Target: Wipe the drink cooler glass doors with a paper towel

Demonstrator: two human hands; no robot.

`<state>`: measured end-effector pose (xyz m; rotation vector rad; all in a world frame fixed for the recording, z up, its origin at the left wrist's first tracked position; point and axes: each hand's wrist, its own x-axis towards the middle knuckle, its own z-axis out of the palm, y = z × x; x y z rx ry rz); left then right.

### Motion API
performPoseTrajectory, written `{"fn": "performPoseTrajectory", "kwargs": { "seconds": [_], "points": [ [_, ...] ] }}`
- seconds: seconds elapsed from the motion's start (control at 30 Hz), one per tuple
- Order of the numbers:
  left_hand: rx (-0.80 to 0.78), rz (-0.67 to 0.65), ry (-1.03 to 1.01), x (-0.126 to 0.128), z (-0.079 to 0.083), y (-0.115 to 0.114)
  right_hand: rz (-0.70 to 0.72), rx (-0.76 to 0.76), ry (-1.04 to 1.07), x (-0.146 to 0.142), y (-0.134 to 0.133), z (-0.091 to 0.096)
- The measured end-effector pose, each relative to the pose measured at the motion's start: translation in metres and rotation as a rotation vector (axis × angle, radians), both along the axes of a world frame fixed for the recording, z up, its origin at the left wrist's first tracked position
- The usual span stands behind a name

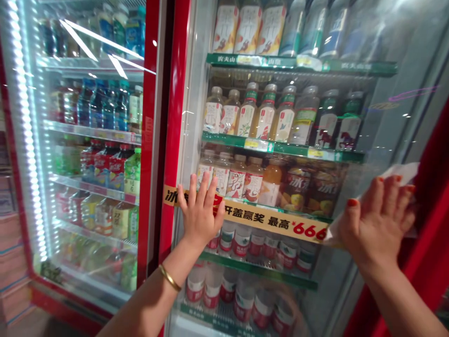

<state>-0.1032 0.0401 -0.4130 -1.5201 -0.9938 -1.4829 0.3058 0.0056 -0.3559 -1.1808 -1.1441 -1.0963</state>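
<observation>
My left hand (200, 211) lies flat with fingers spread on the glass door (354, 117) of a drinks fridge, over the left end of a yellow sticker strip (266, 220). My right hand (380, 220) presses a white cloth (403, 172) flat against the same glass near the door's right edge, fingers stretched out over the cloth. A gold bangle (169, 277) sits on my left wrist. Behind the glass, green-edged shelves (280, 148) hold rows of bottled drinks.
A second glass-door fridge (87, 140) with lit shelves of bottles stands to the left, divided from the first by a red frame (171, 117). Another red frame (431, 224) borders the right side. Stacked cartons (10, 243) sit at far left.
</observation>
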Motion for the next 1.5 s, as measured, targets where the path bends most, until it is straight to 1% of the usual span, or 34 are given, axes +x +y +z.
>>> {"fn": "performPoseTrajectory", "kwargs": {
  "seconds": [0.03,0.1,0.17,0.23,0.3,0.4,0.47,0.5,0.53,0.6,0.7,0.77,0.83,0.87,0.9,0.93,1.0,1.07,1.1,1.13,1.17,1.2,1.27,1.3,1.37,1.4,1.43,1.5],
  "points": [
    [0.003,0.002,0.000,0.000,0.000,0.000,0.004,-0.008,-0.010,-0.007,0.000,-0.009],
    [0.010,0.011,-0.004,0.000,0.000,0.000,0.014,-0.072,-0.056,-0.032,-0.004,-0.030],
    [0.015,0.023,-0.004,0.000,0.000,0.001,0.026,-0.140,-0.096,-0.059,-0.010,-0.056],
    [0.015,0.034,-0.002,0.000,-0.001,0.001,0.045,-0.170,-0.105,-0.080,-0.016,-0.089],
    [0.018,0.042,0.001,0.000,-0.001,0.000,0.061,-0.140,-0.092,-0.093,-0.018,-0.127],
    [0.024,0.051,0.005,0.000,0.000,0.000,0.044,-0.071,-0.060,-0.101,-0.015,-0.186],
    [0.023,0.053,0.003,0.000,0.000,0.000,0.027,-0.048,-0.025,-0.106,-0.012,-0.218],
    [0.023,0.051,0.003,-0.001,0.000,0.000,0.024,-0.051,0.002,-0.108,-0.011,-0.230],
    [0.024,0.048,0.003,-0.001,-0.001,0.000,0.027,-0.065,0.029,-0.111,-0.011,-0.240],
    [0.027,0.041,0.005,-0.001,-0.001,0.001,0.038,-0.098,0.066,-0.114,-0.012,-0.253],
    [0.032,0.033,0.000,0.000,-0.002,0.001,0.045,-0.138,0.091,-0.113,-0.013,-0.268],
    [0.033,0.033,-0.003,0.000,-0.001,0.001,0.048,-0.139,0.092,-0.110,-0.014,-0.274],
    [0.034,0.035,0.000,0.000,-0.001,0.001,0.059,-0.137,0.112,-0.111,-0.014,-0.272],
    [0.035,0.034,0.004,0.000,0.000,0.001,0.067,-0.133,0.136,-0.115,-0.014,-0.265],
    [0.035,0.032,0.008,0.001,0.000,0.001,0.078,-0.132,0.161,-0.121,-0.014,-0.254],
    [0.031,0.030,0.011,0.001,0.000,0.001,0.092,-0.133,0.174,-0.129,-0.014,-0.238],
    [0.023,0.019,0.006,0.000,-0.003,0.001,0.128,-0.153,0.143,-0.155,-0.011,-0.197],
    [0.013,0.000,-0.004,0.000,-0.011,-0.001,0.168,-0.177,0.033,-0.185,-0.007,-0.155],
    [0.008,-0.010,-0.006,-0.001,-0.017,-0.002,0.181,-0.183,-0.051,-0.200,-0.004,-0.138],
    [0.004,-0.018,-0.005,-0.001,-0.025,-0.003,0.200,-0.190,-0.167,-0.213,-0.002,-0.125],
    [-0.002,-0.022,-0.004,-0.002,-0.033,-0.005,0.220,-0.203,-0.287,-0.222,-0.001,-0.117],
    [-0.009,-0.022,-0.003,-0.003,-0.041,-0.006,0.240,-0.216,-0.410,-0.226,-0.001,-0.114],
    [-0.018,-0.017,-0.010,-0.005,-0.058,-0.008,0.276,-0.251,-0.598,-0.223,-0.004,-0.114],
    [-0.017,-0.018,-0.016,-0.005,-0.066,-0.008,0.282,-0.260,-0.637,-0.216,-0.007,-0.114],
    [-0.006,-0.043,-0.038,-0.007,-0.077,-0.006,0.257,-0.228,-0.589,-0.202,-0.009,-0.106],
    [0.006,-0.066,-0.052,-0.007,-0.081,-0.005,0.230,-0.198,-0.519,-0.198,-0.008,-0.096],
    [0.017,-0.094,-0.069,-0.008,-0.084,-0.004,0.202,-0.166,-0.445,-0.199,-0.006,-0.084],
    [0.039,-0.149,-0.104,-0.010,-0.089,-0.001,0.177,-0.132,-0.365,-0.213,0.003,-0.058]
  ]
}}
